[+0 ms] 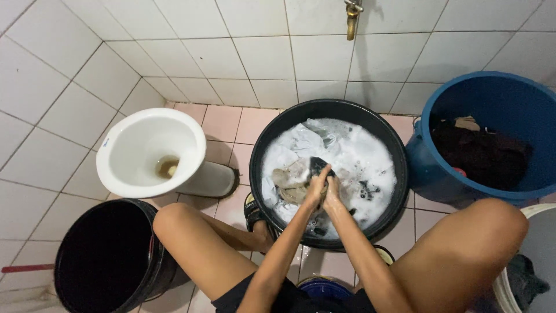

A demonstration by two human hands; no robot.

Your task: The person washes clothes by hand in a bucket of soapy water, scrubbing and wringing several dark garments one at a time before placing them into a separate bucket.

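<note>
A round black basin [272,133] on the pink tiled floor holds soapy water and several wet garments, white and beige. My left hand [316,184] and my right hand [332,196] are pressed together over the basin's near side. Both grip a dark garment [317,164] with beige cloth [289,184] bunched under them. My forearms reach in between my bare knees.
A white toilet bowl [149,152] stands to the left, with a black bucket [107,255] in front of it. A blue tub [492,136] holding dark clothes is to the right. A white container's rim [536,211] shows at the right edge. A brass tap [351,17] juts from the tiled wall.
</note>
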